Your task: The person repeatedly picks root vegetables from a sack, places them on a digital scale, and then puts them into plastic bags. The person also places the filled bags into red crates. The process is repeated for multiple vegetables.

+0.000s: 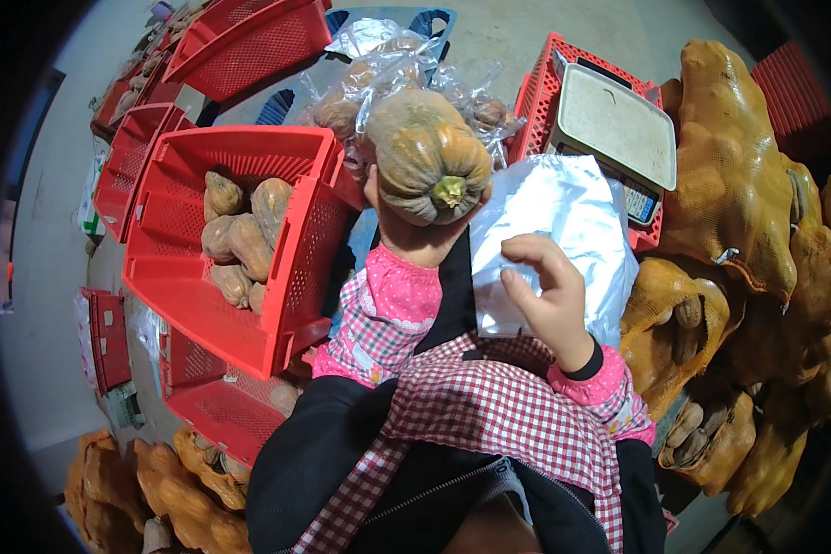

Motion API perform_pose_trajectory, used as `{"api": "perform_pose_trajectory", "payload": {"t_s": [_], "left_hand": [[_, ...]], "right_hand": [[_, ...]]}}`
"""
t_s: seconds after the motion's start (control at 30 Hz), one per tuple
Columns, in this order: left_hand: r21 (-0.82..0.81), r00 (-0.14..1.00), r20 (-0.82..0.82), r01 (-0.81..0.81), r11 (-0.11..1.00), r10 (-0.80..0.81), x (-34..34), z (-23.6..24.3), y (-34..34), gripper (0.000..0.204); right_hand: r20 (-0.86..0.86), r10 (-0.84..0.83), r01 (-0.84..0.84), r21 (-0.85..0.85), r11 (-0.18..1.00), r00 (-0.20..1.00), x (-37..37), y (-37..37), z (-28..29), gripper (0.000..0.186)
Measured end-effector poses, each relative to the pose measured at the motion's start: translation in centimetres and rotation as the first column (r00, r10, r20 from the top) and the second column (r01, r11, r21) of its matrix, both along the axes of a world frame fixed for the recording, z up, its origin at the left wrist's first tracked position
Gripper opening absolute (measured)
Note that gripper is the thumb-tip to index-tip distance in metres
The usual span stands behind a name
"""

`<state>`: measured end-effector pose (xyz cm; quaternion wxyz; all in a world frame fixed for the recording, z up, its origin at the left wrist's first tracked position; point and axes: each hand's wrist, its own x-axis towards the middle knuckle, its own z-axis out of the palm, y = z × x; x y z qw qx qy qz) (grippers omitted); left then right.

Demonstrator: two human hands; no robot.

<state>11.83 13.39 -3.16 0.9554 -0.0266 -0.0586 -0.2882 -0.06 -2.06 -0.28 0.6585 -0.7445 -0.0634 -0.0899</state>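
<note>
A ribbed tan-orange squash (422, 157), its green stem end facing up, rests in my left hand (414, 236), whose fingers curl around its sides. My right hand (545, 291) hovers over, or lightly touches, a stack of shiny plastic bags (556, 194) on my lap's far side; its fingers are curved and apart, holding nothing. Behind the squash lie bagged squashes (340, 118) in clear plastic. To the left, a red perforated crate (166, 258) holds several small squashes (249, 249). At the right a flat-topped weighing scale (616, 129) stands on a red crate (533, 102).
Orange mesh sacks of squashes crowd the right (711, 166) and lower left (180, 489). More red crates stand at the upper left (240, 46), along the left wall and under the near crate (212, 397). A blue pallet (434, 23) shows behind the bagged squashes.
</note>
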Motion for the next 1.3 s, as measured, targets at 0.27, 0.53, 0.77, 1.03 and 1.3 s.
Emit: {"api": "perform_pose_trajectory", "payload": {"t_s": [0.27, 0.53, 0.77, 1.03, 1.3], "left_hand": [[0.377, 0.863, 0.504, -0.253, 0.891, 0.031, -0.6, -3.6, 2.2, 0.093], [0.502, 0.936, 0.198, -0.352, 0.790, 0.292, -3.5, 0.1, 1.1, 0.097], [0.523, 0.956, 0.168, -0.292, 0.801, 0.238, -3.8, 0.9, 1.4, 0.099], [0.470, 0.942, 0.173, -0.336, 0.816, 0.288, -2.2, 0.8, 3.1, 0.092], [0.745, 0.759, 0.120, -0.496, 0.447, 0.640, 4.4, 0.5, 20.1, 0.077]], "right_hand": [[-0.174, 0.601, -0.103, 0.912, 0.397, 0.780, 3.2, 2.4, 0.4, 0.076], [0.093, -0.176, 0.179, -0.019, 0.984, 0.980, 5.3, 4.8, 1.1, 0.091], [0.148, -0.167, 0.188, -0.149, 0.971, 0.975, 4.9, 4.8, 1.6, 0.090], [-0.091, 0.067, -0.037, 0.301, 0.953, 0.994, 4.4, 3.9, 1.5, 0.040], [-0.266, -0.261, 0.279, 0.032, 0.960, 0.928, 0.4, -8.7, -0.4, 0.029]]}}
